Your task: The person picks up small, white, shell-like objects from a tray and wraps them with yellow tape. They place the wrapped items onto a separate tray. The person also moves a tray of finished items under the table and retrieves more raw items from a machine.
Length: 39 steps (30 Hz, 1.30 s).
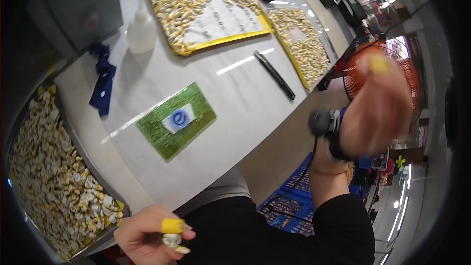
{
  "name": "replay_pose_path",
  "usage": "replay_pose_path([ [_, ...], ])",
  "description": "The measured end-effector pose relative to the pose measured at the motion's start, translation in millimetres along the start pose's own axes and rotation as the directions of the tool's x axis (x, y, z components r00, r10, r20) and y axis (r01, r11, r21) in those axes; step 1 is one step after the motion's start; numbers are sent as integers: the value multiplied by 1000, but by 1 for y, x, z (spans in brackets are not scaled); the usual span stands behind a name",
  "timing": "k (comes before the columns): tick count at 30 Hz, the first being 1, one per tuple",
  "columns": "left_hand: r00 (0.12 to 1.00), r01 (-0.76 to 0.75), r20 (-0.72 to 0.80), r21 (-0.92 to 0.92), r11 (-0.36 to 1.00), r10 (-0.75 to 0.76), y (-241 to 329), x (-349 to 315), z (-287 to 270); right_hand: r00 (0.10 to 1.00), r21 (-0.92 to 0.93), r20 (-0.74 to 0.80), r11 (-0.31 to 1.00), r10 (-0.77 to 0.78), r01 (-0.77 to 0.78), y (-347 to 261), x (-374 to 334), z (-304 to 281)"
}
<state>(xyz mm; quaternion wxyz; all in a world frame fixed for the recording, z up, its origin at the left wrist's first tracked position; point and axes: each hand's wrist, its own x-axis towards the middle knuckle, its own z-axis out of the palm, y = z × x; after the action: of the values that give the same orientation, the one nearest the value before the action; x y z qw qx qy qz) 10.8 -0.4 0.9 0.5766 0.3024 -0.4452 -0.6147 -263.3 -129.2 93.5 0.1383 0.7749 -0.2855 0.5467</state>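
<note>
My left hand (149, 238), low in the picture, is closed in a pinch. Between its fingers is a small pale shell-like piece (171, 239), and one fingertip wears a yellow cover (172, 225). My right hand (380, 105) is raised at the right, beyond the table's edge. Motion smears its fingers, so what they hold, if anything, does not show. A black strap with a small device (321, 123) circles that wrist. Nearest my left hand is a large bin (83, 159) heaped with similar pale, yellow-edged pieces.
On the white table (216, 142) lie a green pad (196, 100) bearing a white patch with a blue swirl, a black pen-like stick (274, 75), a white bottle (141, 34), blue cloth (104, 88) and two yellow-edged trays (228, 41) of pieces. Blue crates (294, 191) and an orange fan (360, 68) stand beyond.
</note>
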Motion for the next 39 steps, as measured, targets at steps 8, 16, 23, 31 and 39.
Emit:
replay_pose_path([
  [8,993,-111,39,-98,989,115,-6,6,-2,274,-725,572,633,773,-273,232,-75,-70],
  [16,995,14,-96,-47,999,-19,-7,-2,-2,503,-572,551,740,666,-353,225,-104,-55],
  [23,996,17,-91,-60,998,-23,-6,1,-3,514,-545,600,784,613,-298,225,-102,-53],
  [31,987,-26,-157,-56,998,17,-9,-11,-15,344,-638,583,677,736,-367,233,-96,-55],
  [39,994,-93,-58,-63,994,90,1,-8,-20,539,-408,573,785,618,-466,174,-51,-26],
])
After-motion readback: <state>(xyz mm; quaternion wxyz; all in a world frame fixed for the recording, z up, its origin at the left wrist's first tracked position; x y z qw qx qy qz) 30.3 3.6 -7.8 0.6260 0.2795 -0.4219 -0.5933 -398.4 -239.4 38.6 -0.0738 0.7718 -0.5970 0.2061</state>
